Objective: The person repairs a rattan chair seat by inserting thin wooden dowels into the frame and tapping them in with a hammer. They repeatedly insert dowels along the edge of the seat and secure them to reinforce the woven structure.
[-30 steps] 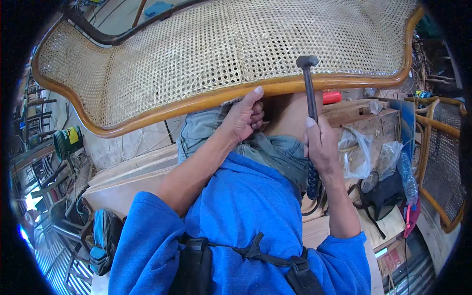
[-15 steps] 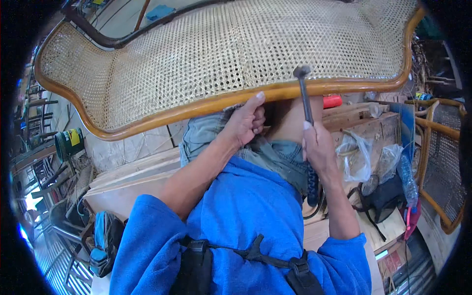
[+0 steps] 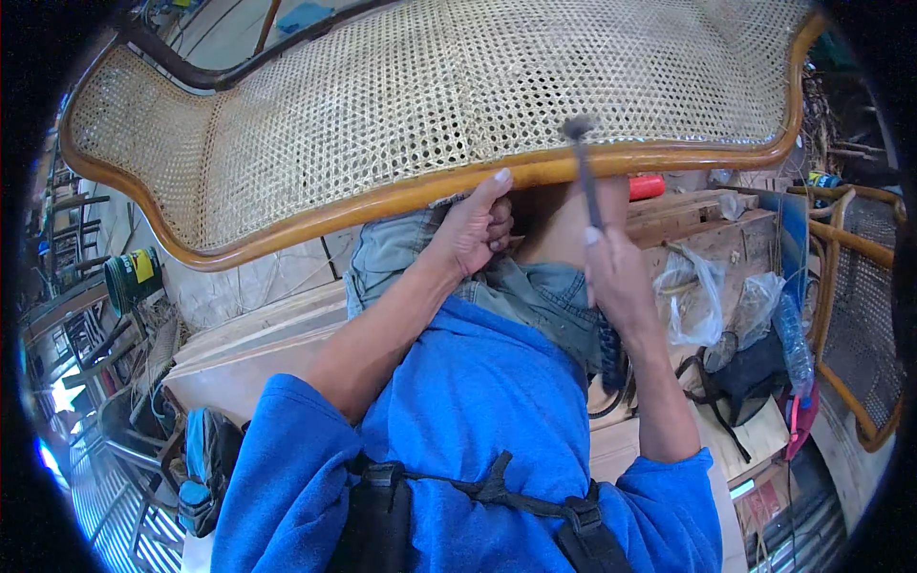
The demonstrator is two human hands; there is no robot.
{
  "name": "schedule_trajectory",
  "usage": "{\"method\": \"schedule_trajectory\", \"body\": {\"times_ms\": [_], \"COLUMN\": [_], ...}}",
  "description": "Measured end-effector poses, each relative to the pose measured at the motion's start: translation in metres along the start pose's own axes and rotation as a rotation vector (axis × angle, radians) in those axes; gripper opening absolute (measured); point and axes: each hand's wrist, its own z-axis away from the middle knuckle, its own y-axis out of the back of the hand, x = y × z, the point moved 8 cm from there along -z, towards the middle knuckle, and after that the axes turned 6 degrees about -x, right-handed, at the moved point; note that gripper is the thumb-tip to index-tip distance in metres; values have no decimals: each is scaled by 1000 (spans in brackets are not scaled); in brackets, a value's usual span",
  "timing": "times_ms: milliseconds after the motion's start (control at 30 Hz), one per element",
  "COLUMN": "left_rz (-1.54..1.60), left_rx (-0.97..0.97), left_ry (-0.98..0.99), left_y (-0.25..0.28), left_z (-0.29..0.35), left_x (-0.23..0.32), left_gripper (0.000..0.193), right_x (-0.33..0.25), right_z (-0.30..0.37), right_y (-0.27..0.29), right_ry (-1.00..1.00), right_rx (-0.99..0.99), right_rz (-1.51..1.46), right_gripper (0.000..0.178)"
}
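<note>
A long woven cane panel (image 3: 411, 105) in a curved, varnished wooden frame (image 3: 382, 202) lies across my lap. My left hand (image 3: 473, 234) is closed at the frame's near rail, thumb laid against the wood and fingers curled beneath it. What lies inside those fingers is hidden. In my right hand (image 3: 618, 282) is a hammer (image 3: 588, 186), gripped partway along its shaft. The dark, slightly blurred hammer head (image 3: 577, 127) is over the cane just beyond the rail, and the dark handle end hangs below my hand. I cannot tell whether the head touches the cane.
Stacked wooden boards (image 3: 267, 329) lie under and beside me. To the right are clear plastic bags (image 3: 702, 296), a plastic bottle (image 3: 793, 339), a black bag (image 3: 750, 382) and another cane-panelled frame (image 3: 860, 315). A red cylinder (image 3: 647, 186) sits behind my knee. At left stand a green can (image 3: 134, 277) and a blue-black backpack (image 3: 205, 468).
The hammer head has shifted slightly left and away from me, with the shaft now blurred. The framed panel has moved a little to the left. My left hand keeps its hold.
</note>
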Motion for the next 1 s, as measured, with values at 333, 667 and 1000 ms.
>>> {"method": "schedule_trajectory", "body": {"times_ms": [333, 667, 1000], "left_rz": [9, 2, -16], "left_rx": [-5, -16, 6], "left_ry": [1, -21, -2], "left_y": [-4, -4, -2], "left_z": [1, 2, 2], "left_x": [2, 5, 4], "left_gripper": [29, 29, 31], "right_x": [3, 8, 9], "right_z": [3, -3, -1], "right_y": [2, 0, -5], "right_ry": [80, 25, -113], "right_rx": [72, 6, -57], "right_rz": [32, 37, 33], "right_gripper": [32, 31, 33]}}
